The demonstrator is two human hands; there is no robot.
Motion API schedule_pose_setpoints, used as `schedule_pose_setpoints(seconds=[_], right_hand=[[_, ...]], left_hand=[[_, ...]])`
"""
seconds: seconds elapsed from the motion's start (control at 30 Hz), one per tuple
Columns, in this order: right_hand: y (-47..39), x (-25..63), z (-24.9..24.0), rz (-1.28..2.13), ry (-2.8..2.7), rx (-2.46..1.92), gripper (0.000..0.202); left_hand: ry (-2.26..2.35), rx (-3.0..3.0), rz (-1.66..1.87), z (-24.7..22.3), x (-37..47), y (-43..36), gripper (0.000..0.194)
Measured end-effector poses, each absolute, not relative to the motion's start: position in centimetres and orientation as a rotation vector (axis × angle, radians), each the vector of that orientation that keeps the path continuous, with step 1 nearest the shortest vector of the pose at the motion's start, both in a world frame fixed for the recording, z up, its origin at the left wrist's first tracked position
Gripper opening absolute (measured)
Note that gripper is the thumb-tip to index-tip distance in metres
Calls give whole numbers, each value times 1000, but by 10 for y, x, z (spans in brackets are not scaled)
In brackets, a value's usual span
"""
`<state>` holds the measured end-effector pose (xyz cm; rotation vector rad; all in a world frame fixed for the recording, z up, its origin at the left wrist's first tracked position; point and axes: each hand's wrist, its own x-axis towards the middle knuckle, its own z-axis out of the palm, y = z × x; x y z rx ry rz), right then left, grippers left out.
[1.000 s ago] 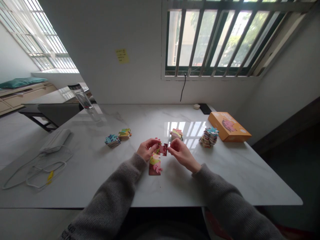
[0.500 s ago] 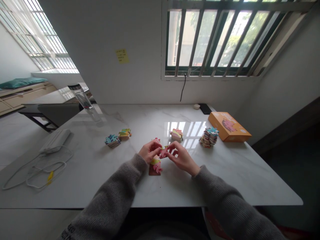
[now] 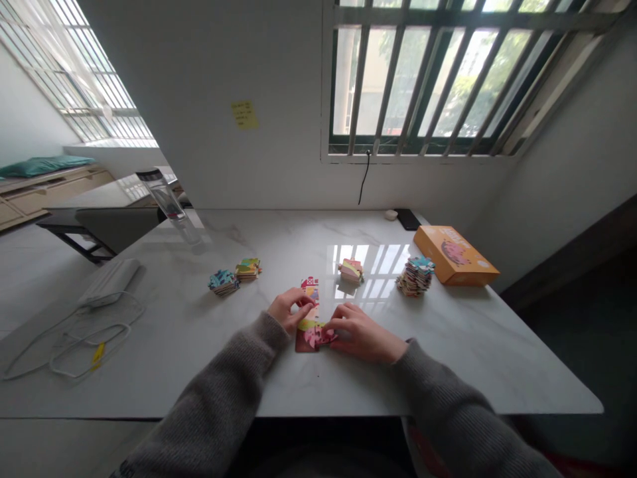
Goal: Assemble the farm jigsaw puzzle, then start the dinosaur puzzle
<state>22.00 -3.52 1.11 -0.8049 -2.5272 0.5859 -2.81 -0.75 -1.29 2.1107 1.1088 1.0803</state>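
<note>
A column of joined jigsaw puzzle pieces [image 3: 307,325] lies on the table in front of me, with a red-and-white pattern at its far end and pink shapes at the near end. My left hand [image 3: 290,311] rests at the left side of this column, fingers curved and slightly apart over its middle. On the other side, my right hand [image 3: 365,334] grips a pink puzzle piece [image 3: 328,336] low on the table. That piece sits against the column's near right edge; whether it is interlocked, I cannot tell. My fingers partly cover both.
Puzzle stacks stand around: a blue one [image 3: 223,281], a yellow-green one [image 3: 248,268], a small one [image 3: 351,270] and a taller one [image 3: 416,275]. An orange box [image 3: 455,255] and a phone [image 3: 408,219] are at back right. A white cable [image 3: 119,325] lies left; a bottle [image 3: 166,196] stands behind.
My right hand has lowered the pink puzzle piece from above the column to its near right side. My left hand has let go of that piece and shifted slightly left and down.
</note>
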Motion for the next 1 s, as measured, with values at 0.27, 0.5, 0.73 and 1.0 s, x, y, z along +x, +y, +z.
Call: schedule_pose_setpoints(seconds=[0.27, 0.5, 0.73, 1.0], right_hand=[[-39, 219, 15, 560, -2604, -833, 19], [-40, 221, 17, 585, -2626, -832, 20], [-41, 221, 19, 588, -2633, -847, 18], [-40, 221, 19, 567, -2657, -846, 15]], left_hand=[[1014, 2507, 821, -25, -25, -10, 3], [1088, 2575, 720, -21, -23, -14, 7], [1117, 2594, 716, -27, -22, -11, 16], [1158, 2617, 702, -27, -20, -12, 18]])
